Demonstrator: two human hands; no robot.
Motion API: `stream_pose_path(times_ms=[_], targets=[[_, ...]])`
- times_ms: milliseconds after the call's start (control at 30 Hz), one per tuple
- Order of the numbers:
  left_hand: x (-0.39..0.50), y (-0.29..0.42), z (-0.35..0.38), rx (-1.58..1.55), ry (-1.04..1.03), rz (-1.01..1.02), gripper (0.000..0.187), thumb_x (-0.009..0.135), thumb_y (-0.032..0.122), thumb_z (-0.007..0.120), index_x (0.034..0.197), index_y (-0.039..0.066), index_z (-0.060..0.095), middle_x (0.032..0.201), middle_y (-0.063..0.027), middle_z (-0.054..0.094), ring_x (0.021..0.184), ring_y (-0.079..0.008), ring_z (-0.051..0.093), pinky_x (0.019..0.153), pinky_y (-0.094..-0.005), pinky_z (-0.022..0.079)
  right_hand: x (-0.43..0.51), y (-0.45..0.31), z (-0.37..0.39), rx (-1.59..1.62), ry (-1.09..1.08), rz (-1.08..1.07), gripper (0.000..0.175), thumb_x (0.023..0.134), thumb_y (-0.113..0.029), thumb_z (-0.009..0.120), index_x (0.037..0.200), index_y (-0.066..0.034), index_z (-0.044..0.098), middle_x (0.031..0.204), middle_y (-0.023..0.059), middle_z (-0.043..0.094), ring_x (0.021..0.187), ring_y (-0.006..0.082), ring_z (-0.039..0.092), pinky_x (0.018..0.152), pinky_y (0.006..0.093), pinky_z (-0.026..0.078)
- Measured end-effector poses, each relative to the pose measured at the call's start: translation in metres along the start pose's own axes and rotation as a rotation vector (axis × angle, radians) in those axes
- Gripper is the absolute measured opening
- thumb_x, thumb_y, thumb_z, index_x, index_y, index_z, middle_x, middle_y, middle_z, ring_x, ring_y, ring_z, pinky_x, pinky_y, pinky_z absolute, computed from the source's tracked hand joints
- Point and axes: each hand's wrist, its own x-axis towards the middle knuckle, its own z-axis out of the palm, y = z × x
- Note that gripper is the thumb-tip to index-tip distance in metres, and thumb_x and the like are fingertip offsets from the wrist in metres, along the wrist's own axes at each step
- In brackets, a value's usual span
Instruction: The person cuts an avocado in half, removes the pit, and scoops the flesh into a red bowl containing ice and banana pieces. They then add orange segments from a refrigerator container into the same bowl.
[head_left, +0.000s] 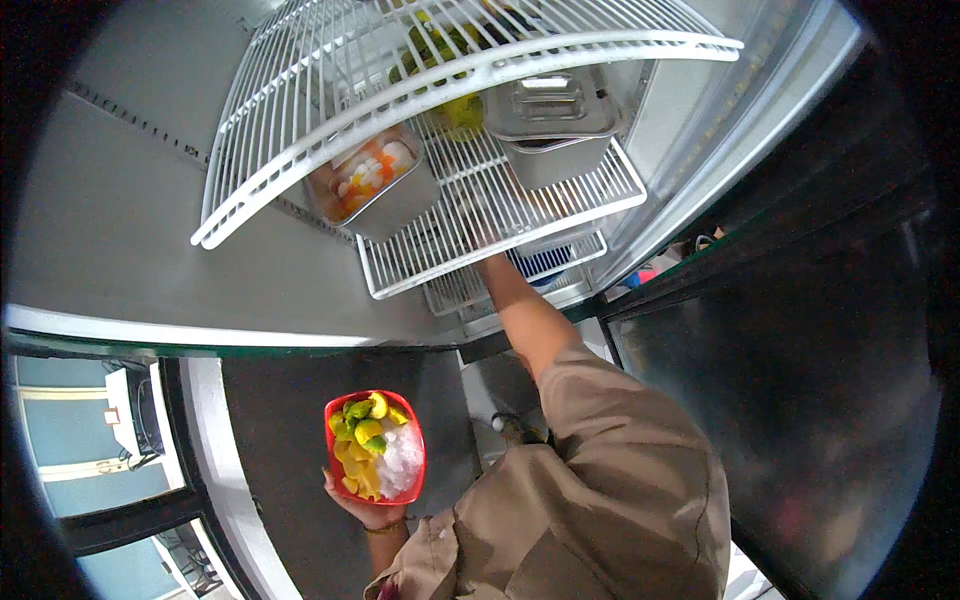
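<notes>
My left hand (367, 511) holds a red bowl (421, 469) from below, outside the refrigerator. In the bowl lie green and yellow citrus pieces (360, 420), yellow fruit chunks (358, 471) and a heap of crushed ice (401, 457). My right arm reaches into the refrigerator, under the middle wire shelf (480, 268). Behind that shelf's slats my right hand (480, 229) is mostly hidden, and what it touches cannot be made out. Above it on the shelf stand an uncovered steel container (401, 206) with orange and white contents and a lidded steel container (559, 161).
A large wire shelf (480, 71) spans the top of the cabinet, with green fruit (435, 49) seen through it. Yellow-green fruit (461, 116) sits farther back. A lower wire shelf (450, 296) shows below. The dark refrigerator door (772, 390) stands swung out at right.
</notes>
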Motion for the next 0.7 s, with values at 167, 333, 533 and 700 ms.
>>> stream_pose_path(times_ms=[167, 333, 533, 700], targets=[[0.001, -0.002, 0.000, -0.028, -0.015, 0.003, 0.070, 0.092, 0.059, 0.040, 0.143, 0.011, 0.041, 0.141, -0.0084, 0.049, 0.127, -0.0286, 0.049, 0.104, -0.0472, 0.044, -0.027, -0.019, -0.024, 0.073, 0.096, -0.117, 0.034, 0.082, -0.028, 0.068, 0.111, -0.0116, 0.064, 0.117, 0.0136, 0.062, 0.104, 0.0330, 0.057, 0.087, 0.0445, 0.046], [-0.002, -0.001, 0.010, -0.102, -0.055, -0.022, 0.064, 0.093, 0.055, 0.044, 0.139, 0.010, 0.046, 0.139, -0.0086, 0.051, 0.125, -0.0295, 0.052, 0.102, -0.0473, 0.046, -0.052, -0.033, -0.034, 0.089, 0.127, -0.219, 0.040, 0.079, -0.029, 0.069, 0.115, -0.0132, 0.064, 0.121, 0.0151, 0.061, 0.114, 0.0371, 0.053, 0.095, 0.0482, 0.043], [0.001, -0.002, 0.005, -0.149, -0.050, -0.027, 0.061, 0.094, 0.052, 0.043, 0.138, 0.010, 0.047, 0.139, -0.0094, 0.051, 0.122, -0.0287, 0.053, 0.100, -0.0456, 0.047, -0.052, -0.018, -0.044, 0.381, 0.163, -0.136, 0.040, 0.078, -0.022, 0.074, 0.112, -0.0062, 0.059, 0.092, 0.0114, 0.065, 0.079, 0.0291, 0.065, 0.063, 0.0410, 0.051], [0.011, 0.002, -0.014, -0.150, -0.129, -0.113, 0.063, 0.094, 0.054, 0.041, 0.137, 0.008, 0.048, 0.135, -0.0091, 0.055, 0.124, -0.0270, 0.052, 0.104, -0.0438, 0.043, -0.064, -0.046, -0.087, 0.885, -0.253, 0.379, 0.022, 0.093, -0.019, 0.058, 0.110, -0.0063, 0.057, 0.078, 0.0063, 0.063, 0.054, 0.0157, 0.060, 0.041, 0.0262, 0.043]])
